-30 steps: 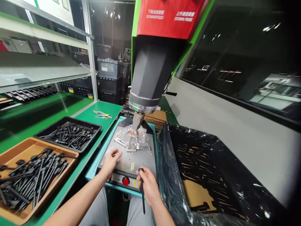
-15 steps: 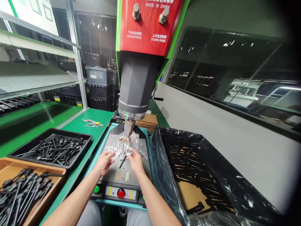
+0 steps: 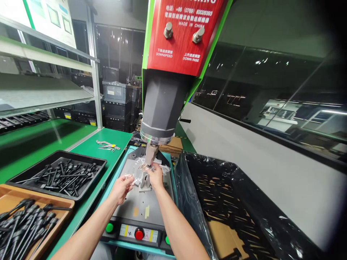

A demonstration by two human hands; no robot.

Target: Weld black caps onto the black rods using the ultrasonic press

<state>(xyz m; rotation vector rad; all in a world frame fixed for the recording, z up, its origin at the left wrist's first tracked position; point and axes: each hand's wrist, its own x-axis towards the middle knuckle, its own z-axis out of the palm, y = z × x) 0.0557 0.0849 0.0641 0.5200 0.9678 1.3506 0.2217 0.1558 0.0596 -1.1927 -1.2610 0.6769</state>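
Both my hands are on the grey machine plate (image 3: 141, 207) under the metal horn (image 3: 151, 153) of the red and green press (image 3: 173, 47). My left hand (image 3: 122, 187) pinches the near edge of a crinkled clear plastic sheet (image 3: 138, 173). My right hand (image 3: 155, 176) is closed at the small metal fixture (image 3: 145, 185) right below the horn, its fingers pressed on the plastic there. What it holds is hidden under the fingers.
A black tray (image 3: 58, 175) and a brown tray (image 3: 18, 216) of black rods sit on the green bench at my left. A carton lined with a black bag (image 3: 230, 209) stands at the right. Green and red buttons (image 3: 139, 234) line the machine front. Small tools (image 3: 108, 145) lie behind.
My right hand carried the black rod from near the red button up to the fixture under the horn. The left hand moved up and took the plastic's edge. The rod is no longer visible.
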